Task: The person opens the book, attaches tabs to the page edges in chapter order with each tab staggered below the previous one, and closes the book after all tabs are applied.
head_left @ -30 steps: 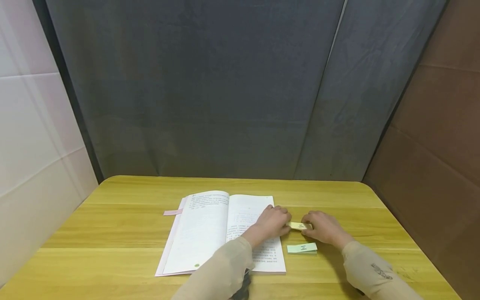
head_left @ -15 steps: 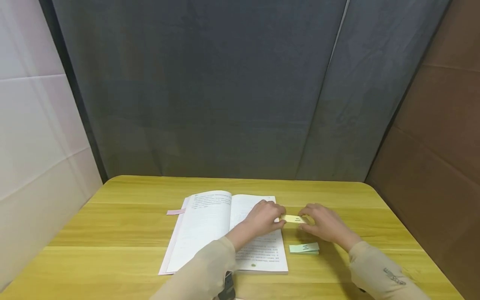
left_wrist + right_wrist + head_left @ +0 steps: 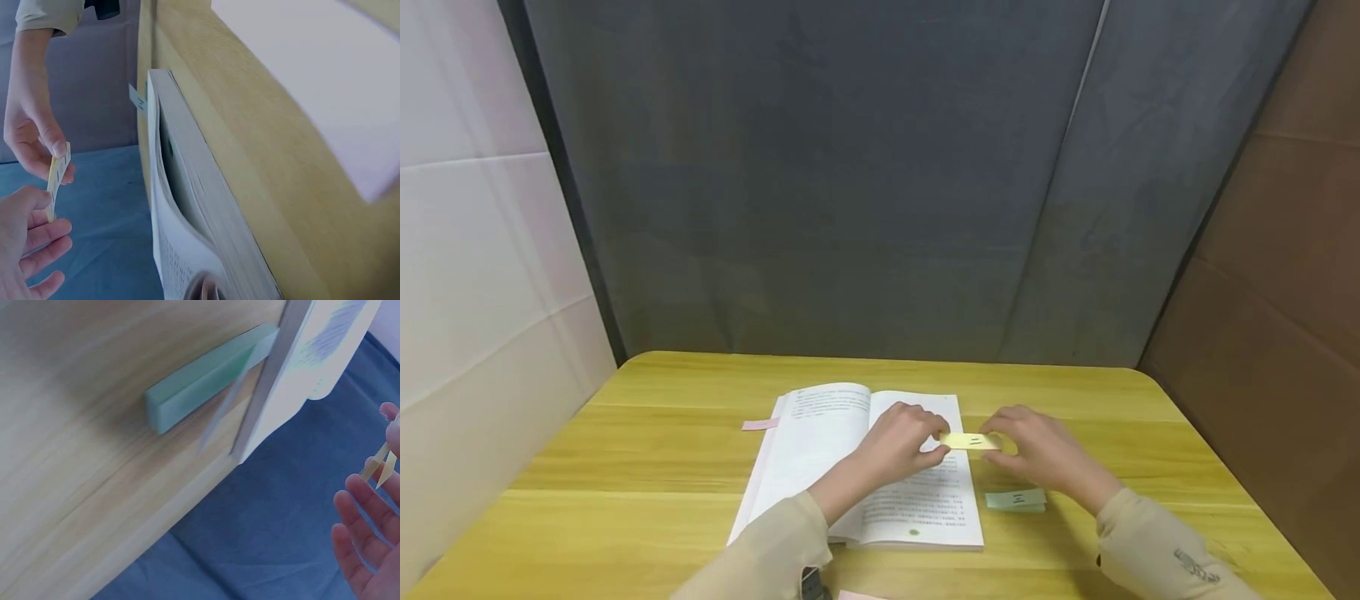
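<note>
A strip of yellow sticky note point(image 3: 968, 441) with dark marks is stretched level between both hands, in front of the open book's right edge in the head view. My left hand point(image 3: 898, 442) pinches its left end between thumb and fingers, above the right page. At the other end, my right hand point(image 3: 1037, 446) pinches it between thumb and fingertips. The left wrist view shows the strip point(image 3: 57, 178) held clear of the book point(image 3: 206, 181). In the right wrist view, two yellow ends point(image 3: 377, 469) stick out at the fingers.
The open book point(image 3: 917, 508) lies on the wooden table point(image 3: 625, 517), a pink tab point(image 3: 760, 424) jutting from its left side. A pale green sticky note pad point(image 3: 1015, 500), its top sheet lifting, lies right of the book. A pink piece point(image 3: 857, 596) shows at the bottom edge.
Both hands have moved left with the yellow sticky note, from beside the book to overlapping its right edge in view. The green pad stays in place.
</note>
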`<state>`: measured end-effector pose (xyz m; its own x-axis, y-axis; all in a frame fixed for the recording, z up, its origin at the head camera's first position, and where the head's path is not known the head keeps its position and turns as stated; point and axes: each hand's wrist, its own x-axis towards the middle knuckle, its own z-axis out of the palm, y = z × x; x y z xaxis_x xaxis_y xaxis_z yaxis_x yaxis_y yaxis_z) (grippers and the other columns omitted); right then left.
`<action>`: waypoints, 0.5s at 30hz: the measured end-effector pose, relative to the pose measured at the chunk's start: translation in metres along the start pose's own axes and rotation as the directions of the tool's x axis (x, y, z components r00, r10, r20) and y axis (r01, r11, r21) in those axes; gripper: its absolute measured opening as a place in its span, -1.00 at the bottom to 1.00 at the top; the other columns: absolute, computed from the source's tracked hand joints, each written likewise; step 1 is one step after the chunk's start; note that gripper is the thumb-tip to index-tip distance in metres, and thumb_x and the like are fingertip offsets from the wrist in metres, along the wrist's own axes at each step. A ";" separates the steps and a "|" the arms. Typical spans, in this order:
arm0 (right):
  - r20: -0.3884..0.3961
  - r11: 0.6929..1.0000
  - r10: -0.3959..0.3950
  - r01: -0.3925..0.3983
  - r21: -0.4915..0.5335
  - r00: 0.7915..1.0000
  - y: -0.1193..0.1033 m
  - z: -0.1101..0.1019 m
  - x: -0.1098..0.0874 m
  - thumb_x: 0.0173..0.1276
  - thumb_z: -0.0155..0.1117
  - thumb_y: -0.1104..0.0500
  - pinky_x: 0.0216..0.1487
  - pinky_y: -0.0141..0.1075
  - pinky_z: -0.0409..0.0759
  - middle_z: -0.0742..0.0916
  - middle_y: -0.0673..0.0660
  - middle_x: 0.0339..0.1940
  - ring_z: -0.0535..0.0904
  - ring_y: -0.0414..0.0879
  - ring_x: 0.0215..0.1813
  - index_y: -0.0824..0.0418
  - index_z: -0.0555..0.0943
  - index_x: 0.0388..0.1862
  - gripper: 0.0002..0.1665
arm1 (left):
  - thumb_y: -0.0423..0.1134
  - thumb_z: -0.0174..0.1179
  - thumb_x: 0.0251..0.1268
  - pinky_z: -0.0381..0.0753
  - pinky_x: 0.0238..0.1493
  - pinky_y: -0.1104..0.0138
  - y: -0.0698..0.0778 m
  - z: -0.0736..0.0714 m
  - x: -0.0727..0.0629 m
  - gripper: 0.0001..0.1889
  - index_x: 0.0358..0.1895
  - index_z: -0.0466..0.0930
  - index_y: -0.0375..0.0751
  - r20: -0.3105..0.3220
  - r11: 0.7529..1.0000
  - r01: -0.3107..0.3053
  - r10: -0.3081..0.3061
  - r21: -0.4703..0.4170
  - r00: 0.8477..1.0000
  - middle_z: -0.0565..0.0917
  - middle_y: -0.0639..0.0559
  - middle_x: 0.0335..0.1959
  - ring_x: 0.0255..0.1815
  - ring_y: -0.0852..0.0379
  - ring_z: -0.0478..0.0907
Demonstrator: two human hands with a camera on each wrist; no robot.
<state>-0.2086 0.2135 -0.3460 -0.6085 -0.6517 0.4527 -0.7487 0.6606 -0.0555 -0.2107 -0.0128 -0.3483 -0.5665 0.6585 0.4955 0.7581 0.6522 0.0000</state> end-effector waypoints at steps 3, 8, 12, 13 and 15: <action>-0.012 1.000 -0.023 0.023 0.006 1.000 -0.005 -0.002 0.002 -0.01 0.35 0.00 -0.41 -0.32 0.49 0.61 -0.07 -0.31 0.50 -0.21 -0.30 0.08 0.62 -0.28 -0.70 | -0.13 0.21 0.00 0.35 -0.40 0.40 -0.001 -0.006 -0.006 -0.88 -0.39 0.61 -0.04 -0.015 1.000 -0.004 0.004 0.001 1.000 0.58 0.24 -0.52 -0.56 0.34 0.35; -0.026 0.999 -0.050 0.051 0.009 0.998 -0.013 -0.002 0.005 0.00 0.34 -0.03 -0.42 -0.34 0.49 0.61 -0.08 -0.30 0.50 -0.21 -0.29 0.07 0.62 -0.29 -0.69 | -0.13 0.20 -0.01 0.36 -0.37 0.38 -0.001 -0.014 -0.017 -0.87 -0.39 0.60 -0.05 -0.032 1.000 -0.007 0.006 -0.006 0.999 0.58 0.23 -0.52 -0.52 0.32 0.39; -0.045 0.996 -0.081 0.082 0.017 0.996 -0.019 0.000 0.007 0.01 0.32 -0.06 -0.41 -0.35 0.48 0.61 -0.08 -0.30 0.50 -0.22 -0.28 0.08 0.61 -0.29 -0.68 | -0.13 0.20 -0.01 0.38 -0.35 0.37 -0.001 -0.018 -0.026 -0.87 -0.38 0.60 -0.05 -0.036 1.000 0.002 -0.002 -0.020 0.999 0.58 0.23 -0.51 -0.49 0.31 0.42; -0.048 0.995 -0.092 0.093 0.022 0.995 -0.020 0.000 0.007 0.01 0.32 -0.06 -0.40 -0.35 0.48 0.61 -0.09 -0.31 0.50 -0.22 -0.28 0.08 0.61 -0.29 -0.68 | -0.13 0.20 -0.01 0.37 -0.35 0.37 -0.001 -0.019 -0.028 -0.87 -0.38 0.60 -0.04 -0.037 1.000 0.004 -0.005 -0.023 0.999 0.58 0.23 -0.51 -0.49 0.31 0.42; -0.058 0.993 -0.112 0.113 0.028 0.992 -0.022 0.001 0.008 0.02 0.32 -0.06 -0.40 -0.36 0.48 0.61 -0.09 -0.31 0.50 -0.22 -0.29 0.09 0.61 -0.29 -0.68 | -0.12 0.21 -0.02 0.37 -0.35 0.38 0.000 -0.020 -0.032 -0.87 -0.38 0.60 -0.04 -0.040 1.000 0.010 -0.011 -0.025 0.999 0.57 0.24 -0.51 -0.49 0.31 0.42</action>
<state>-0.1968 0.1932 -0.3424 -0.5049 -0.6987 0.5068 -0.8199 0.5718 -0.0286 -0.1861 -0.0416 -0.3472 -0.5612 0.6358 0.5299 0.7605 0.6488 0.0269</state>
